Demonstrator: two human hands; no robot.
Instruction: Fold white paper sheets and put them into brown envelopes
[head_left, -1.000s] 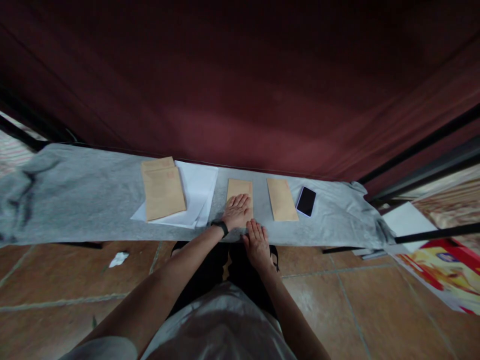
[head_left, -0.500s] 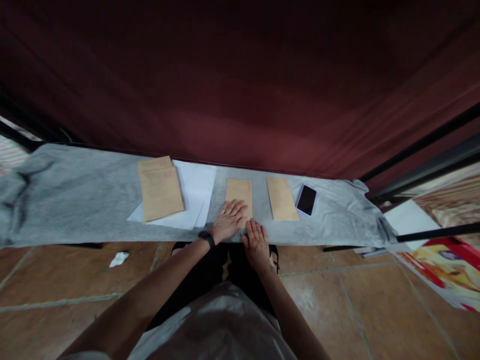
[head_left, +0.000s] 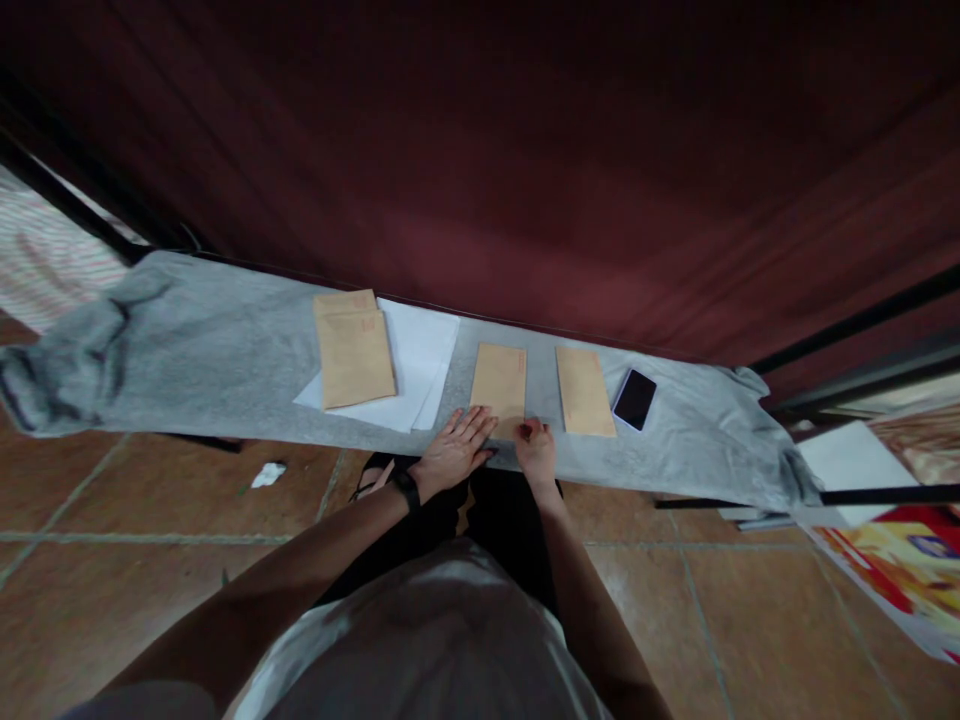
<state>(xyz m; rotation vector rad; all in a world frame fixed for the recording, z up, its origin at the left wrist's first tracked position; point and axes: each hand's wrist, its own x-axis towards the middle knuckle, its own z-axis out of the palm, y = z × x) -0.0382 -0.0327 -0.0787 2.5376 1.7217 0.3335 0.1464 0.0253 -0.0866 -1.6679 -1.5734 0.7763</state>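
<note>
A brown envelope [head_left: 499, 378] lies in front of me on the grey cloth. My left hand [head_left: 456, 448], with a dark band at the wrist, rests flat with fingers spread on its lower left corner. My right hand [head_left: 535, 450] is at the lower right corner, fingers curled together; whether they pinch the envelope's edge is too small to tell. Another brown envelope [head_left: 585, 392] lies to the right. On the left, a stack of brown envelopes [head_left: 356, 360] partly covers white paper sheets [head_left: 420, 365].
A phone [head_left: 634, 399] lies right of the envelopes. The grey cloth [head_left: 225, 350] covers a narrow bench, with a dark red curtain [head_left: 480, 180] behind it. A colourful box [head_left: 915, 560] stands at the right; a crumpled white scrap [head_left: 268, 475] is on the tiled floor.
My right hand's fingers have gone from outstretched to curled at the envelope's corner. My left hand has slid lower on the envelope. The whole view has shifted and tilted slightly.
</note>
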